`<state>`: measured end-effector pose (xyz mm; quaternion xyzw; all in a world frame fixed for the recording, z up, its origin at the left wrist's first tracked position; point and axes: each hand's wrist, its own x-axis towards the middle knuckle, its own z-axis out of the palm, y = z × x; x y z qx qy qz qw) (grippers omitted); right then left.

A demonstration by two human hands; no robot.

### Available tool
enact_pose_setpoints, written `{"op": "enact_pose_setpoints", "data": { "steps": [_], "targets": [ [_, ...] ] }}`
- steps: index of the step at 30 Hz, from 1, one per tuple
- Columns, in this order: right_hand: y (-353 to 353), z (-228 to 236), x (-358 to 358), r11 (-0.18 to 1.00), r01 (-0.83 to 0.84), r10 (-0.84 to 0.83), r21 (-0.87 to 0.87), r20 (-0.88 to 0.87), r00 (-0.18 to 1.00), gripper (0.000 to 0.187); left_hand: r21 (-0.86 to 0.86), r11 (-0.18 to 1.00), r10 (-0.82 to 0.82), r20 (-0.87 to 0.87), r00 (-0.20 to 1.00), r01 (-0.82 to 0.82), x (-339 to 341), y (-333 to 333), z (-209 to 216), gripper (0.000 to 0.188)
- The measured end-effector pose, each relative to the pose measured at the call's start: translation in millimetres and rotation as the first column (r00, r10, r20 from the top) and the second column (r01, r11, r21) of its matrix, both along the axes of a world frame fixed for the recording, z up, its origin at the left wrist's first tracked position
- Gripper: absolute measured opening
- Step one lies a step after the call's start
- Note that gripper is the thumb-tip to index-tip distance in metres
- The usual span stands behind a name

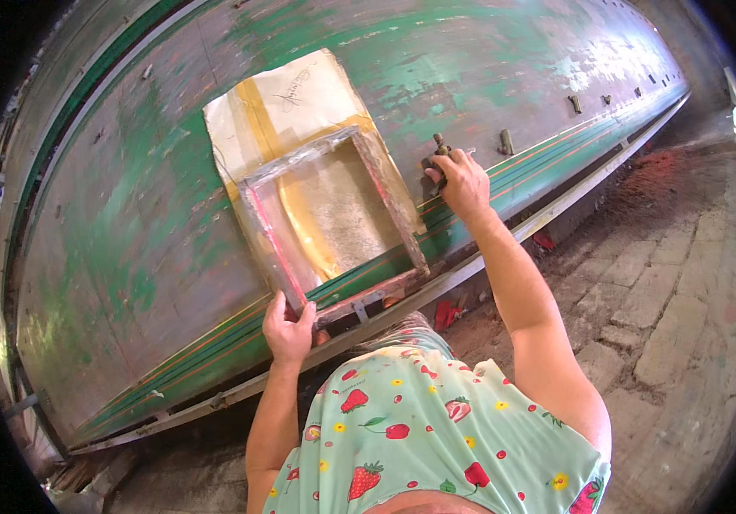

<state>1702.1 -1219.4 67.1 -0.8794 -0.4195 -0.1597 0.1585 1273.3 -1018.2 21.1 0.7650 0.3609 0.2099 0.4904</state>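
On the green-stained table, the frame has its near-left corner pinched by the left hand; beside it, the right hand grips a metal piece.

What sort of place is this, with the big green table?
Probably a workshop, perhaps for printing: there's a long table smeared with green, a worn frame with the left hand at one corner, and a dirty paved floor.

This looks like a workshop. A long worktable is streaked with worn green paint, beside a dusty floor of rough slabs.
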Motion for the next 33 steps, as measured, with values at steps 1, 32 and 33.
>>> {"op": "enact_pose_setpoints", "data": {
  "steps": [1,32,33],
  "targets": [
    [6,3,4,0.998,0.047,-0.046,0.03,-0.045,0.998,0.025,0.009,1.0,-0.022,-0.044,0.999,0.022,-2,2,0,0.05],
    [23,62,15,0.767,-0.321,0.351,-0.556,-0.055,0.935,0.024,-0.079,0.993,0.074,-0.178,0.981,-0.089,4,-13,14,0.088],
    [22,61,13,0.759,-0.29,0.312,-0.583,-0.065,0.948,0.025,-0.148,0.985,0.066,-0.17,0.983,-0.092,3,-12,13,0.088]
  ]
}}
